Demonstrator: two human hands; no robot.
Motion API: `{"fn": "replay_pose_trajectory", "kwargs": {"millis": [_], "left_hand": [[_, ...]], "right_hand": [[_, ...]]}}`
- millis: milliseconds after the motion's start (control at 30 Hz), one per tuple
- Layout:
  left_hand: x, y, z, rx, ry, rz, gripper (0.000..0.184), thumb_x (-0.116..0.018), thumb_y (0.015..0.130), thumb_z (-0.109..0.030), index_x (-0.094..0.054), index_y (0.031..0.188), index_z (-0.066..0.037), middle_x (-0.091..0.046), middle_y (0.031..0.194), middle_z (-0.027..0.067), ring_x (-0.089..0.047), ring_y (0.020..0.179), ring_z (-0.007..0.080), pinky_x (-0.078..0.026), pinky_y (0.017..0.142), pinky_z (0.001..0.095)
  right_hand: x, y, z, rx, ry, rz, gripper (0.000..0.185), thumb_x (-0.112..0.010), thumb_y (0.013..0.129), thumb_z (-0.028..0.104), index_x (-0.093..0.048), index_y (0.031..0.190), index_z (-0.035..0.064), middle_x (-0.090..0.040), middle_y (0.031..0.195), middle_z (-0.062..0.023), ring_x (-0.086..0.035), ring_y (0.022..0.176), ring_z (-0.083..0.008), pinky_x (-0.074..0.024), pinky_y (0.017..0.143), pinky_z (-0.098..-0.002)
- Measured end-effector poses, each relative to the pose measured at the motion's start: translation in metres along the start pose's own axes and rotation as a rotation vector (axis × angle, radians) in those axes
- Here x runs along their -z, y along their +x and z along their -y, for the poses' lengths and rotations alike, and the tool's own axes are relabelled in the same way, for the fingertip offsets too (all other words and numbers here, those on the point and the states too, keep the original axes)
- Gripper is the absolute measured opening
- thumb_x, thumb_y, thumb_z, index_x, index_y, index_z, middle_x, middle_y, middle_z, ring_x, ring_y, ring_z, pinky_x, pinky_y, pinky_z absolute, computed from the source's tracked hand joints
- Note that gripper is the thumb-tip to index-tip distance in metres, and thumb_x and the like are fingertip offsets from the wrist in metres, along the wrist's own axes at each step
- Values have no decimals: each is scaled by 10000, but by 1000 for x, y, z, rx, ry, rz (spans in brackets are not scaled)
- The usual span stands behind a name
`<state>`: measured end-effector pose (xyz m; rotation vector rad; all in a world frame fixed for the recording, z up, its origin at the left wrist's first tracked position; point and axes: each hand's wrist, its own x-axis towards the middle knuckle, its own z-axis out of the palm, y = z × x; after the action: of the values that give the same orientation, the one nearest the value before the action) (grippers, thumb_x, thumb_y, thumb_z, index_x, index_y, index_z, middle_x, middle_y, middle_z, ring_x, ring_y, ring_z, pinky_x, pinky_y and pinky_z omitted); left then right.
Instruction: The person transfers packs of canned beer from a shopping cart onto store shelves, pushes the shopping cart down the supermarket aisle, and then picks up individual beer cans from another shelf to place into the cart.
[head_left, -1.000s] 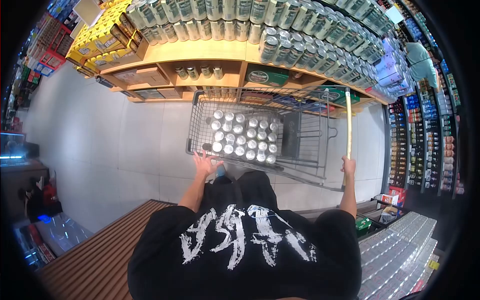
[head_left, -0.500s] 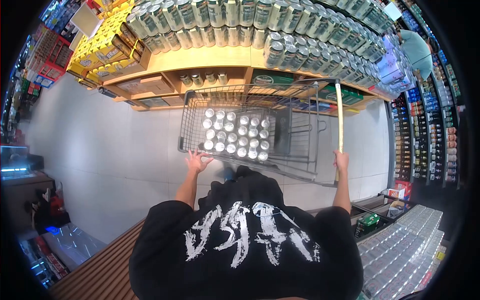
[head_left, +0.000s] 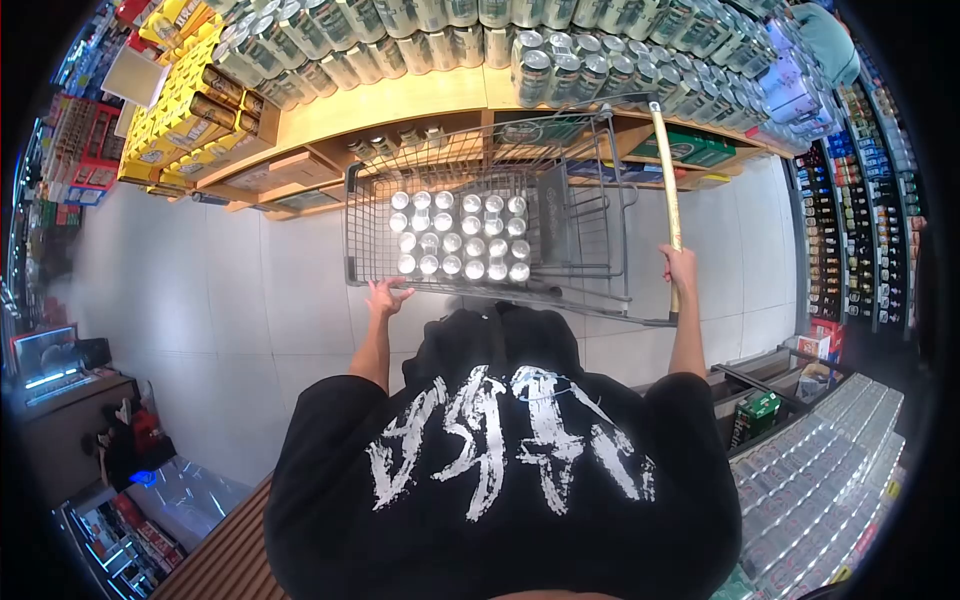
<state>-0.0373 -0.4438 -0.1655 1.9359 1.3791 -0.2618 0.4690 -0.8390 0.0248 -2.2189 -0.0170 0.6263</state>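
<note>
A wire shopping cart (head_left: 348,225) stands sideways in front of me, holding several silver-topped drink cans (head_left: 459,233) in tight packs. My right hand (head_left: 679,266) is wrapped around the cart's pale yellow handlebar (head_left: 665,170), close to its near end. By the near front corner of the basket is my left hand (head_left: 386,297), its fingers spread. Those fingertips reach the basket's lower rim; whether they press on it I cannot tell. A dark folded panel (head_left: 553,215) sits inside the cart on the handle side, behind the cans.
Beyond the cart runs a wooden display shelf (head_left: 400,105) stacked with green and pale cans (head_left: 560,78) and yellow cartons (head_left: 190,120). Wrapped can packs (head_left: 820,480) are piled at my right. Tiled floor (head_left: 240,270) stretches left. A person (head_left: 825,42) is at the far right shelves.
The cart sits higher and slightly further left in view, and its basket lies straighter. My left hand stays near the front corner; my right hand keeps its hold on the handlebar.
</note>
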Motion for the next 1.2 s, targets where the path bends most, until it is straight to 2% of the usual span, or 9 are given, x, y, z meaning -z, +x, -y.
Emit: {"fn": "replay_pose_trajectory", "kwargs": {"millis": [100, 233, 267, 500, 700, 800, 867, 1000, 1200], "left_hand": [[1, 10, 4, 51, 42, 8, 525, -804, 655, -561, -664, 1100, -320, -452, 1447, -8, -141, 1454, 370, -148, 1021, 769], [-2, 16, -1, 73, -47, -16, 496, -834, 659, -485, -674, 1075, -267, -609, 1282, 48, -358, 1378, 331, -245, 1139, 511], [3, 16, -9, -28, -31, 32, 446, -840, 697, -377, -680, 1083, -220, -668, 1179, 70, -545, 1223, 277, -355, 1092, 379], [16, 56, 0, -198, -73, 363, 421, -819, 745, -270, -678, 1102, -99, -692, 1118, 113, -637, 1076, 252, -489, 937, 365], [32, 86, -72, -288, -209, 676, 387, -719, 868, -232, -619, 1177, -22, -668, 1159, 147, -630, 1066, 211, -497, 914, 324], [16, 113, -95, -351, -218, 787, 355, -695, 896, -216, -617, 1184, -25, -670, 1112, 99, -615, 1050, 177, -496, 896, 309], [10, 114, -119, -345, -182, 802, 342, -677, 912, -213, -614, 1201, -40, -677, 1082, 69, -610, 1034, 157, -489, 894, 298], [-28, 125, -132, -265, -291, 827, 397, -638, 923, -284, -609, 1230, -34, -668, 1166, 105, -604, 1088, 184, -478, 908, 316], [-68, 89, -157, -54, -214, 674, 840, -651, 874, -468, -315, 1443, 52, -408, 1454, 234, -391, 1358, 319, -311, 1121, 381]], "right_hand": [[-2, -1, 5, -9, 96, 66, 250, -670, 828, 213, -554, 712, 25, -443, 479, -10, -447, 356, -115, -365, 346, -269], [-7, 2, 8, -25, 59, 34, 247, -662, 843, 219, -551, 730, 29, -439, 490, 3, -439, 358, -107, -373, 353, -264], [-7, 5, 7, -22, 55, 18, 245, -661, 840, 220, -552, 733, 29, -443, 493, 3, -439, 359, -108, -375, 355, -265], [-11, 2, 7, -19, -114, -163, 297, -637, 791, 238, -548, 614, 16, -522, 476, -52, -524, 393, -143, -406, 397, -324], [-31, -53, 70, 17, -520, -546, 264, -685, 819, 231, -658, 901, -18, -649, 715, -99, -660, 733, -195, -517, 664, -336], [-53, -50, 61, 699, -37, -1033, 238, -668, 868, 143, -646, 1061, 7, -663, 897, -108, -642, 895, -216, -512, 742, -321], [-81, -78, 75, 611, 127, -1038, 159, -605, 908, 63, -640, 1061, 34, -655, 956, -87, -621, 866, -204, -501, 730, -315], [-150, -102, 75, 684, -168, -477, 94, -590, 885, 34, -656, 949, 51, -646, 856, -89, -618, 736, -195, -496, 665, -312], [-277, -33, -25, 60, 37, 267, 363, -707, 824, 181, -627, 1143, 28, -686, 1060, -148, -667, 967, -216, -524, 808, -330]]}}
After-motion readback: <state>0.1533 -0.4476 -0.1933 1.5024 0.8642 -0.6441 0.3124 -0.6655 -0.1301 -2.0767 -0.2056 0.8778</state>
